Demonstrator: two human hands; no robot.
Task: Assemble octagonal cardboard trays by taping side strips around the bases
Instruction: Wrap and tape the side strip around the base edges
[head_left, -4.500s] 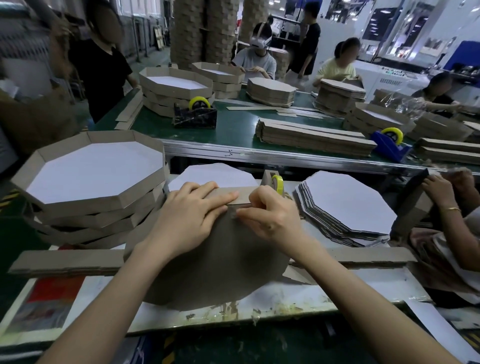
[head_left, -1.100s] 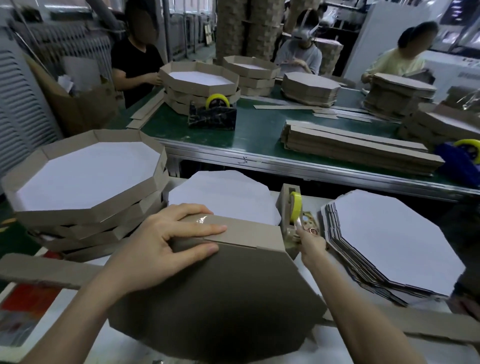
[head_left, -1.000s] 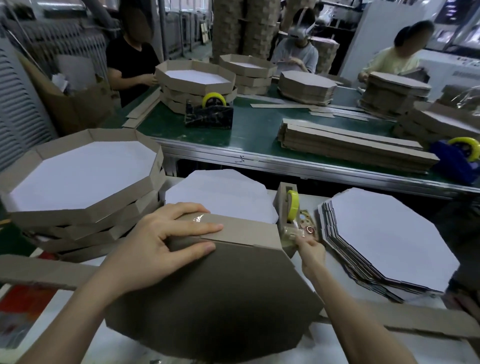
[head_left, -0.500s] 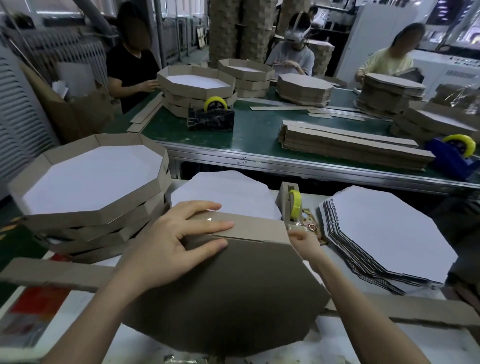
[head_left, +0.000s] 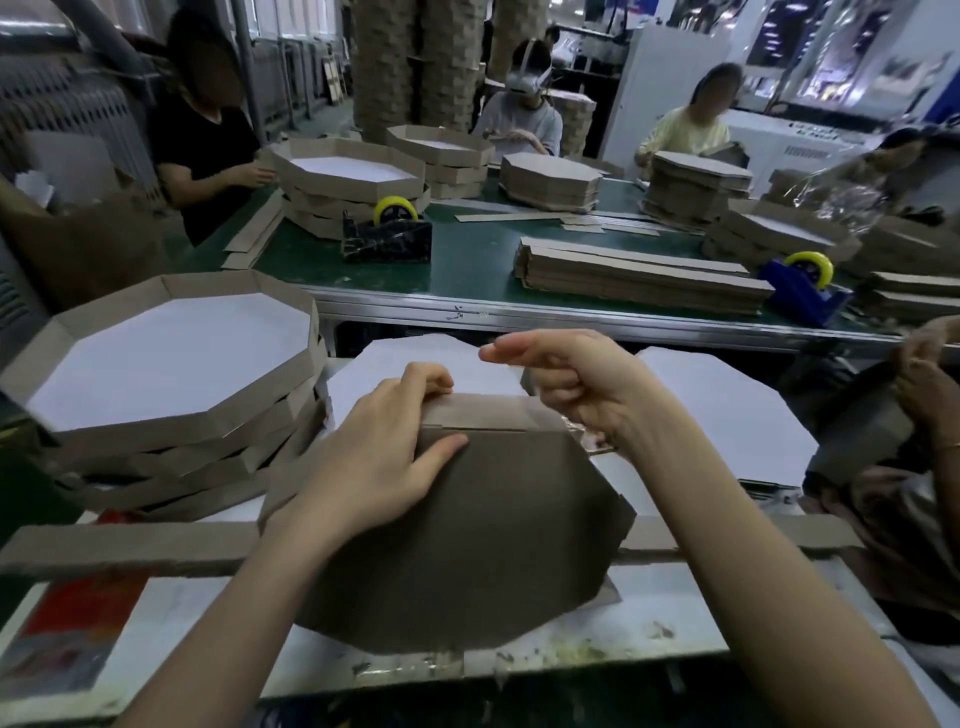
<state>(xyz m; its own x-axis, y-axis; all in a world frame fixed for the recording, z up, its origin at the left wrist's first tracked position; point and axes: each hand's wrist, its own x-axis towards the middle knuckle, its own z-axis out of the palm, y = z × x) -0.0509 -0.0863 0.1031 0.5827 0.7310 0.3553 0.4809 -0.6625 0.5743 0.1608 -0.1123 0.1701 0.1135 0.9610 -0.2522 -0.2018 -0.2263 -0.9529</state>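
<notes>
The octagonal base (head_left: 467, 545) lies brown side up on the white surface (head_left: 675, 613), tilted, its far edge raised. The left hand (head_left: 379, 457) grips that far edge, thumb on the base, fingers curled over the side strip (head_left: 488, 410), which runs left to right. The right hand (head_left: 582, 395) is loosely curled, pinching clear tape (head_left: 587, 436) at the strip's right end. Beyond left, finished trays (head_left: 171, 374) sit stacked.

Three seated workers (head_left: 524, 111) line the frame's top behind a green desk (head_left: 467, 260), with a crumpled plastic bag (head_left: 852, 200) at upper right.
</notes>
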